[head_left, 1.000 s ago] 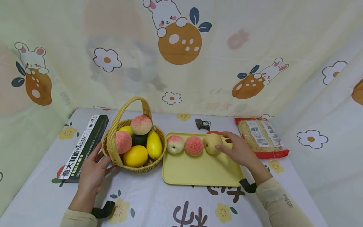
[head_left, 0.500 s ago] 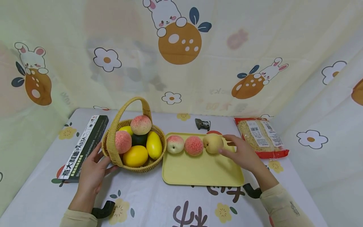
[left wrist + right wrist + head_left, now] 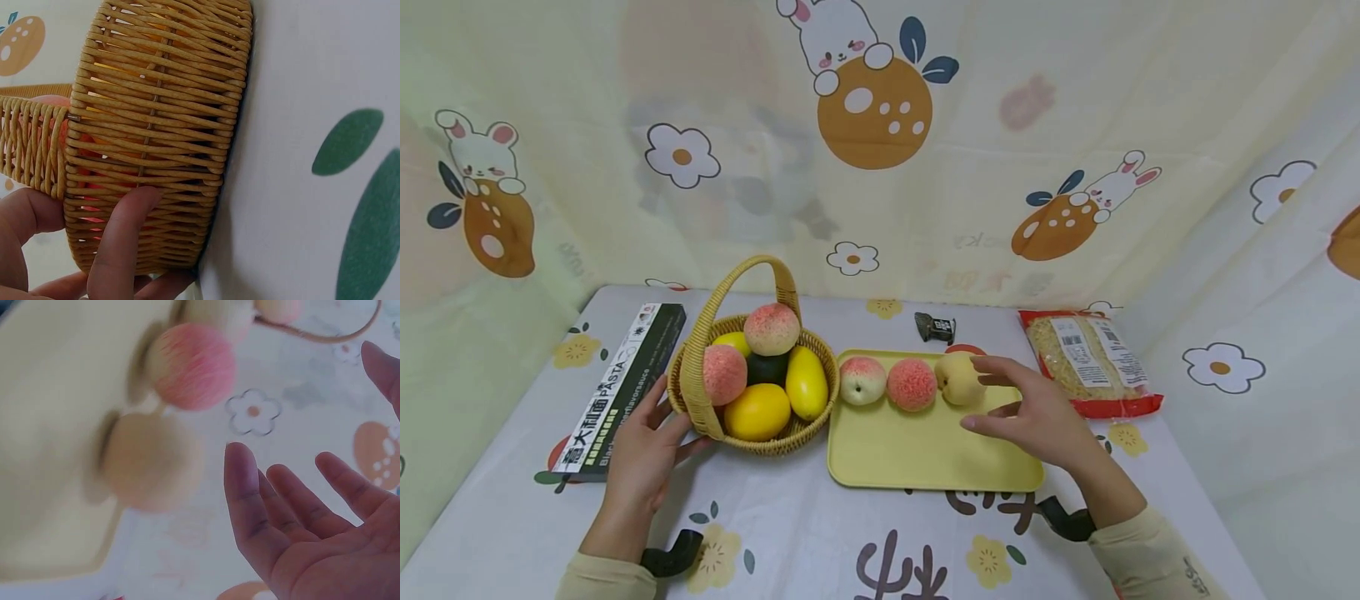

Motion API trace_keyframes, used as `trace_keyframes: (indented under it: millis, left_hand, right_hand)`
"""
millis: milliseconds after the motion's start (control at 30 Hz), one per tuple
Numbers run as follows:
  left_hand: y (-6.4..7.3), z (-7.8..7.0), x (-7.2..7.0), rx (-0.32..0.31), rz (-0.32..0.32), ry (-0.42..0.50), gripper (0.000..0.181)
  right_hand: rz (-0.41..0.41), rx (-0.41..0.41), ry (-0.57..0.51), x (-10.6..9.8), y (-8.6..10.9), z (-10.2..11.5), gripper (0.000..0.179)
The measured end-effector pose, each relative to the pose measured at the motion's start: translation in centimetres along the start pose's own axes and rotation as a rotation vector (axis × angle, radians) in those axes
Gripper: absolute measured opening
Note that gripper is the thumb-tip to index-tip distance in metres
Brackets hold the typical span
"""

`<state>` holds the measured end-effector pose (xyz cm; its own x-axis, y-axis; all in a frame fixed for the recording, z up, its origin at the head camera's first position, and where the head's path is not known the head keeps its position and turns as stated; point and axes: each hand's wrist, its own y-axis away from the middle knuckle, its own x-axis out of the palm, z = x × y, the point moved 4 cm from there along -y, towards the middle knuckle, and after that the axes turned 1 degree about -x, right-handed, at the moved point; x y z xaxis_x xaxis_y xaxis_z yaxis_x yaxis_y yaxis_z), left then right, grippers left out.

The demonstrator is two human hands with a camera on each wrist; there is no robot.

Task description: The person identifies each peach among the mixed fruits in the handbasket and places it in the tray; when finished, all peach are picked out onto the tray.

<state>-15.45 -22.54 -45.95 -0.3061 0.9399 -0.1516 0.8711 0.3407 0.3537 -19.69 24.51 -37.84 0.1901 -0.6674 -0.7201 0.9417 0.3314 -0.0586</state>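
Observation:
A wicker basket (image 3: 778,447) of fake fruit stands left of centre, holding two peaches, an orange-yellow mango (image 3: 758,412), a long yellow fruit (image 3: 807,383) and a dark green one. My left hand (image 3: 643,458) grips its left side, thumb on the weave in the left wrist view. On a yellow tray (image 3: 925,458), a pale peach (image 3: 862,382), a pink-red peach (image 3: 912,385) and a yellow pear (image 3: 958,379) sit in a row along the far edge. Over the tray's right side, my right hand (image 3: 1037,412) has thumb and fingers spread beside the pear, holding nothing.
A pasta box (image 3: 625,383) lies left of the basket. Behind the tray is a small black wrapped packet (image 3: 935,327); at the back right, a red-edged clear bag (image 3: 1086,362) of pale food. A printed curtain hangs behind the table.
My right hand has come away from the pear, drawing back to the right and toward me, with thumb and fingers spreading. The left hand and basket stay in place.

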Motion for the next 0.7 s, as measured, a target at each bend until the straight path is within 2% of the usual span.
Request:
trace_keyframes:
  millis: [167, 433, 700]
  left_hand:
    - [0.0, -0.1, 0.0, 0.005, 0.002, 0.002, 0.084]
    - [0.0, 0.1, -0.2, 0.014, -0.011, 0.001, 0.084]
    - [0.1, 0.1, -0.1, 0.004, -0.002, -0.008, 0.084]
  right_hand:
    - [0.044, -0.098, -0.048, 0.8, -0.8, 2.4, 0.076]
    - [0.124, -0.197, -0.064, 2.3, -2.8, 5.7, 0.082]
    - [0.178, -0.221, -0.071, 4.5, -5.4, 8.1, 0.086]
